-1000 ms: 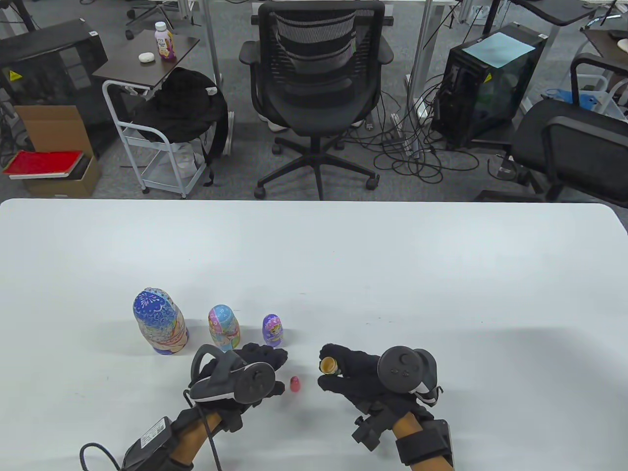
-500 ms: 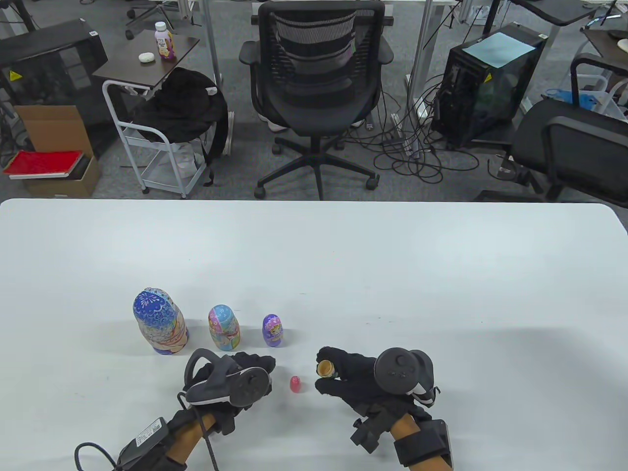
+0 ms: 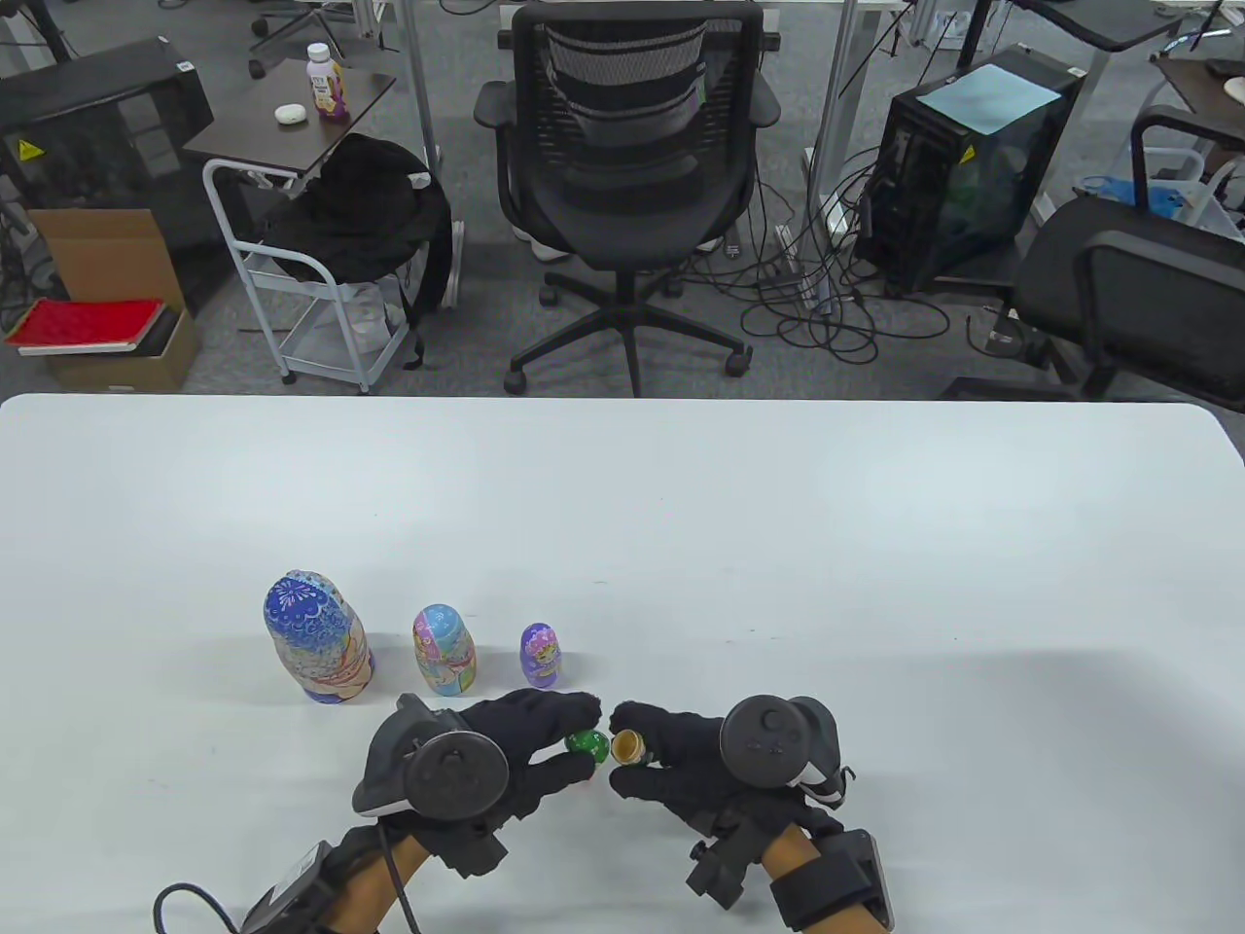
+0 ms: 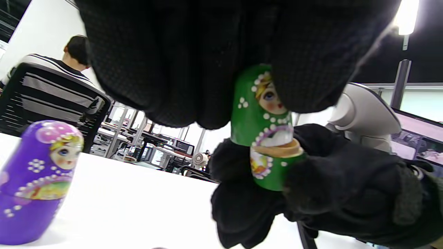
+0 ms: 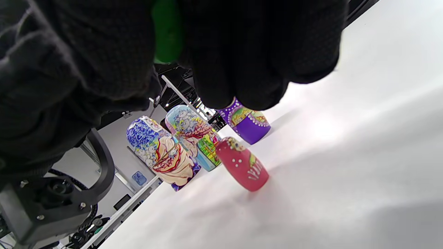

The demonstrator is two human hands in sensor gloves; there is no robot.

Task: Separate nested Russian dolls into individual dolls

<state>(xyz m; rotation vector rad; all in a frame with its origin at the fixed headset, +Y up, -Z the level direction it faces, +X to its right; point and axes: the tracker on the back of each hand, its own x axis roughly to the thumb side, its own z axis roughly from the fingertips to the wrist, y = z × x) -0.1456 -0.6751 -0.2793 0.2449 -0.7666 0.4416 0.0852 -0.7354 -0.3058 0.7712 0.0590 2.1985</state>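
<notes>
Left hand (image 3: pixel 506 744) moved in toward the right hand (image 3: pixel 681 759); green doll halves now nearly meeting.
Left fingers pinch the green doll top (image 4: pixel 258 103); right hand grips the green doll bottom (image 4: pixel 271 169), rim exposed. Red doll (image 5: pixel 242 167) stands on the tabletop (image 3: pixel 778 545) under the hands. Blue doll (image 3: pixel 316 647), pastel doll (image 3: pixel 444 650), purple doll (image 3: pixel 542 655) stand in a row behind.

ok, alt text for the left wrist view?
Two black-gloved hands bring a green doll's halves together: the left hand holds the top half, the right hand the bottom half. A purple doll stands on the white table, left.
</notes>
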